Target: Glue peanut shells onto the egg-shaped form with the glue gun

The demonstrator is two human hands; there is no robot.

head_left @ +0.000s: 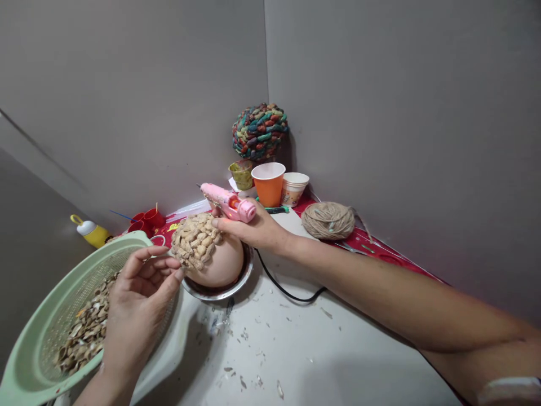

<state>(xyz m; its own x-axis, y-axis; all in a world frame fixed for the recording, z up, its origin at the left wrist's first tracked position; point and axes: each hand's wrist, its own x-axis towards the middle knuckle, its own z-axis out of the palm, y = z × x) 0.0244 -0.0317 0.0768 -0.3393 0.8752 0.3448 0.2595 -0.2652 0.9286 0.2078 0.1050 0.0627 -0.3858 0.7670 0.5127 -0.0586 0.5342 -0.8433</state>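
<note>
A rounded, pale tan form (226, 260) sits in a shallow metal bowl (220, 296), its upper left covered with peanut shells (198, 239). My right hand (262, 225) is closed on a pink glue gun (226, 201) above it, nozzle pointing up and left. The thumb of that hand rests by the edge of the shells; its other fingers are mostly hidden. My left hand (141, 293) is at the form's left side, fingers curved and apart, tips touching or very near the shells. I see nothing clearly held in it.
A green colander (31, 332) with loose shells stands at left. Behind are a yellow bottle (93, 235), red cups (154, 217), an orange cup (269, 189), stacked paper cups (295, 189), a twine ball (327, 221) and a colourful shell-covered ball (260, 132). A black cord (287, 293) crosses the table.
</note>
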